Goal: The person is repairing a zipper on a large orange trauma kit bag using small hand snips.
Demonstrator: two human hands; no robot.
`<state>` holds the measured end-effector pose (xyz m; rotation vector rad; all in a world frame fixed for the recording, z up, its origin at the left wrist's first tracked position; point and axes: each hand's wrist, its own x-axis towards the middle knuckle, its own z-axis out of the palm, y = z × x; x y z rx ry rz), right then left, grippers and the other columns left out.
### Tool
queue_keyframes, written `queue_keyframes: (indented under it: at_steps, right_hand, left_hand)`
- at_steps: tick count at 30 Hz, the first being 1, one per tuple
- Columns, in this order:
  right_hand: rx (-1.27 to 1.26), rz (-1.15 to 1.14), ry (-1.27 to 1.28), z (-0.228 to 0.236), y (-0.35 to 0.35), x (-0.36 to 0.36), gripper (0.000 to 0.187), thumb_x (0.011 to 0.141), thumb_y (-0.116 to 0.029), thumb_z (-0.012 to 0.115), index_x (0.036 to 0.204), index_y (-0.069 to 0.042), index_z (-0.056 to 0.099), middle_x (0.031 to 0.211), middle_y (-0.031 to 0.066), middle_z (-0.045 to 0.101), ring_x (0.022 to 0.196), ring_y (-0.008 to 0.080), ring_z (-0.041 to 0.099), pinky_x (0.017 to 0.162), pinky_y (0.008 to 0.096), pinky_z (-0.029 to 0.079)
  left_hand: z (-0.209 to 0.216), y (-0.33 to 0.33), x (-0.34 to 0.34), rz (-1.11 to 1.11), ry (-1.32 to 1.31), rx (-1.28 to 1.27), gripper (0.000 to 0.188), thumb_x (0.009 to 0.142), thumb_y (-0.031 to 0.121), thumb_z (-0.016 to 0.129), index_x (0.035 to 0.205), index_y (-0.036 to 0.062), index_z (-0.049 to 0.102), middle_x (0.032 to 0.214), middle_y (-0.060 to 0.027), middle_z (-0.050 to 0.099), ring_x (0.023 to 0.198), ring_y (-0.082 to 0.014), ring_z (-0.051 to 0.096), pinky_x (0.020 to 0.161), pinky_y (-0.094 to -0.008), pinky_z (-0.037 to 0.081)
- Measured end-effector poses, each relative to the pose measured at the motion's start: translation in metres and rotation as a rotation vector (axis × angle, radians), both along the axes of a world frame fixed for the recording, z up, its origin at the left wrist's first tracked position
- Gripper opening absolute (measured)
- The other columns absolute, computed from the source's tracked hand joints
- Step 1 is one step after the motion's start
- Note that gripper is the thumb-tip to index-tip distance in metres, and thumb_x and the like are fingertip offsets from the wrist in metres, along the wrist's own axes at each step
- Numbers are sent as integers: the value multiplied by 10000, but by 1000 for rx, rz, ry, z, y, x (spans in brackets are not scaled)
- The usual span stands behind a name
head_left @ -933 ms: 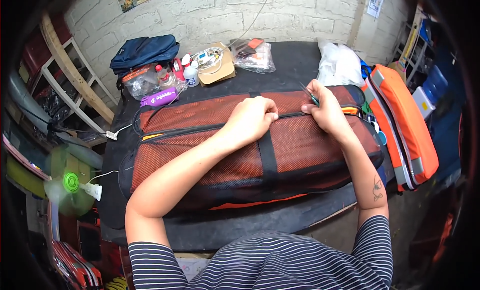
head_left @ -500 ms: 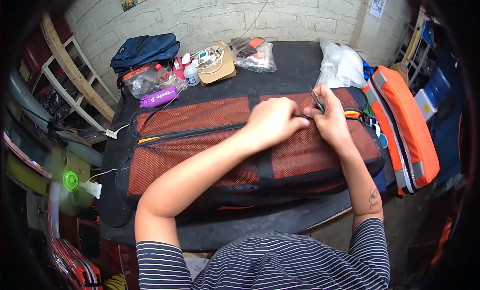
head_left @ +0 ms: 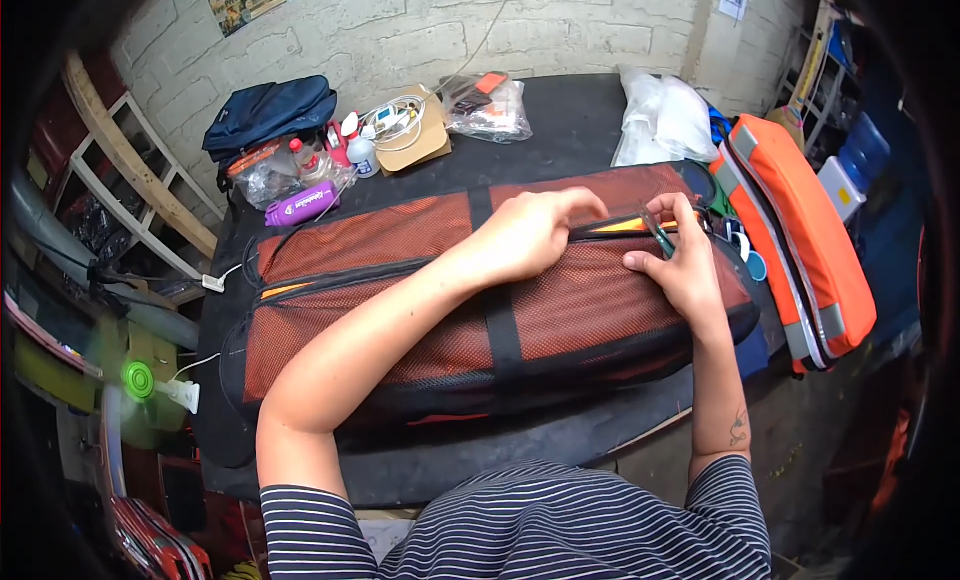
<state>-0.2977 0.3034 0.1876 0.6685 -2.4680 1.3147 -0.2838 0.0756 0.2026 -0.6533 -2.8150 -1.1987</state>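
Note:
A long bag of red-orange mesh with black trim [head_left: 400, 340] lies across the table under my hands. A zipper opening runs along its top, with bright orange showing through on the right. My left hand [head_left: 530, 235] rests over the bag's middle beside the zipper. Its index finger arches out to the right, apart from the others, and nothing shows in it. My right hand [head_left: 685, 260], farther right above the mesh, holds small green-handled thread snips [head_left: 662, 242] between thumb and fingers. Their metal blades point up and left, away from the fabric.
On the black table [head_left: 565, 120], a blue backpack [head_left: 265, 118], purple bottle [head_left: 302, 204], spray bottle [head_left: 361, 155], cardboard with coiled cable [head_left: 412, 150] and plastic bags [head_left: 660, 125] stand behind. An orange bag [head_left: 800, 230] leans at the right edge. A green fan [head_left: 138, 380] is left.
My hands have moved apart; the right drew back from the zipper with the snips. The left index finger has lifted and stretched out. The whole view has shifted slightly.

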Motion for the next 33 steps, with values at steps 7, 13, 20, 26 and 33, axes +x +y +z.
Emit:
queue_keyframes:
  at_steps: [7,13,20,26,33]
  right_hand:
    - [-5,-29,32,-10,3,2,588,620,-45,830,1101,-40,492,977,120,613,936,264,607,853,367,485]
    - [-53,6,-14,-10,9,-1,543,670,-52,816,1107,-32,495,995,107,617,931,218,607,854,343,487]
    - [-104,150,43,-3,10,-2,418,761,-124,755,1100,-18,534,972,74,599,887,166,571,804,299,467]
    - [-71,171,20,4,1,-5,311,781,-110,732,1032,-2,584,890,59,614,823,145,581,781,285,468]
    - [-114,262,-84,11,-13,-16,344,725,92,700,1007,-3,526,824,93,643,844,126,643,774,267,504]
  left_hand:
    - [-6,-2,-5,-213,201,-96,177,766,-29,593,893,20,706,936,-131,615,843,-276,661,736,-357,534]
    - [-20,13,0,-133,562,-436,167,817,46,535,984,44,537,948,-161,521,801,-348,623,675,-427,529]
    - [-3,-6,-3,18,47,77,89,944,84,496,891,29,541,955,-76,426,816,-184,514,772,-303,444]
    - [11,-28,10,15,220,246,114,901,-13,492,952,26,586,943,-63,528,896,-140,558,839,-283,465]
    - [-4,-8,10,-140,118,-74,391,736,-117,593,1054,70,725,911,-123,657,799,-210,663,763,-293,529]
